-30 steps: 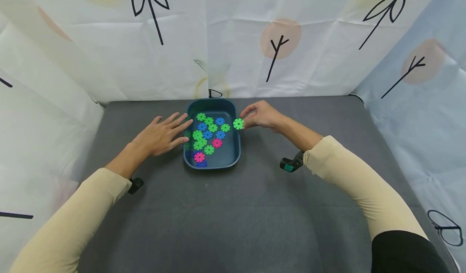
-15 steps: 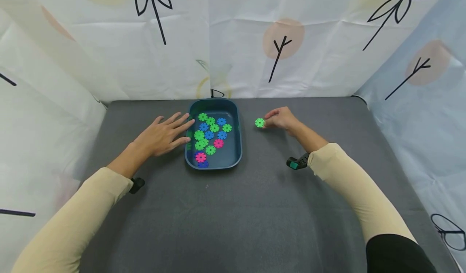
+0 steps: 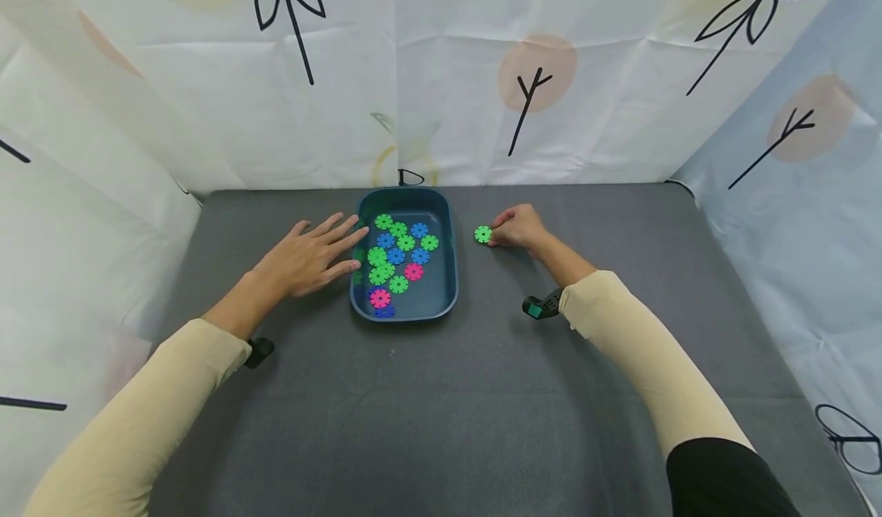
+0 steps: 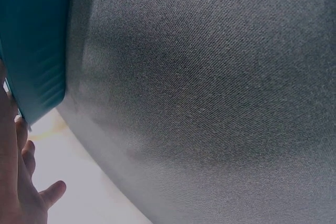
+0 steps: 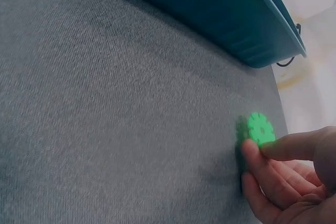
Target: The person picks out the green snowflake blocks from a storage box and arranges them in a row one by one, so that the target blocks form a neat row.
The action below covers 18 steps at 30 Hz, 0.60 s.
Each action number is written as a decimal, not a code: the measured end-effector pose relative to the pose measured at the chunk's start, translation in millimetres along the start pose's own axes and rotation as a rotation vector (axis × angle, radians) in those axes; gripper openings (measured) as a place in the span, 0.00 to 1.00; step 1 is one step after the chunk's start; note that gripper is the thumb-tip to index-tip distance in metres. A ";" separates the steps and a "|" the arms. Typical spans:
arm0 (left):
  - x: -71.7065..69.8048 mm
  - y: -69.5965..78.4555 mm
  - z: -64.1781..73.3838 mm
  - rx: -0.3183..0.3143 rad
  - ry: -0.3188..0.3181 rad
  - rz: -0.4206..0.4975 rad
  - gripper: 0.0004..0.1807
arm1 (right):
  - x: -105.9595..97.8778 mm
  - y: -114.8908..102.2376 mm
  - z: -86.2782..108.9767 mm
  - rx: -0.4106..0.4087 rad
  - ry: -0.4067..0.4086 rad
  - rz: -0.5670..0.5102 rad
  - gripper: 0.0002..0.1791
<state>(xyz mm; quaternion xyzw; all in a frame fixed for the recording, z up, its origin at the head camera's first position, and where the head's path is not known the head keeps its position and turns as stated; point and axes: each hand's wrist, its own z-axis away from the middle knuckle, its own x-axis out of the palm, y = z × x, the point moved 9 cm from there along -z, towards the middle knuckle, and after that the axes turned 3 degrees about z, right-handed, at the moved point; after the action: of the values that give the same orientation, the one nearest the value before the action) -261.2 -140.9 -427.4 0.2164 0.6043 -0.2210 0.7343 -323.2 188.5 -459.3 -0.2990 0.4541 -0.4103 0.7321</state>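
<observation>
A bright green notched disc (image 3: 483,234) is pinched between the thumb and fingertips of my right hand (image 3: 520,227), just right of the tray. In the right wrist view the green disc (image 5: 261,129) stands close above the grey cloth. My left hand (image 3: 303,259) lies with spread, straight fingers on the left rim of the dark blue tray (image 3: 437,299). Inside the tray are several notched discs: green ones (image 3: 398,284), blue ones (image 3: 419,230) and pink ones (image 3: 413,272). In the left wrist view, part of the left hand (image 4: 26,187) shows beside the tray's outer wall (image 4: 37,40).
A grey cloth (image 3: 441,410) covers the table under the tray. White patterned curtains (image 3: 441,80) rise at the table's back and along both sides. Black bands with small devices (image 3: 542,305) sit at both wrists.
My right hand has carried the green disc from above the tray's right rim out to the right, then slightly back left and low to the cloth. The left hand stays on the rim.
</observation>
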 end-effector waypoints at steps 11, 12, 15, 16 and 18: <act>-4.8 2.5 4.0 0.020 0.035 0.025 0.38 | 4.4 -11.5 -6.7 -0.037 0.059 0.226 0.12; -5.2 2.4 4.1 0.020 0.039 0.024 0.38 | 4.8 -12.3 -7.1 -0.040 0.061 0.230 0.12; -5.7 3.0 3.9 0.021 0.043 0.021 0.38 | 5.4 -12.5 -7.7 -0.048 0.058 0.226 0.12; -5.4 3.1 3.7 0.021 0.043 0.019 0.38 | 5.9 -12.5 -7.3 -0.054 0.052 0.225 0.12; -4.7 3.1 3.7 0.020 0.041 0.020 0.38 | 6.9 -12.0 -6.5 -0.060 0.040 0.216 0.12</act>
<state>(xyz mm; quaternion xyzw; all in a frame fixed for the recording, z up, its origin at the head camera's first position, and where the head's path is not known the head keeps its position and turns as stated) -257.3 -140.3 -422.0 0.2343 0.6148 -0.2153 0.7216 -331.3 176.3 -455.2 -0.2621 0.5102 -0.3210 0.7536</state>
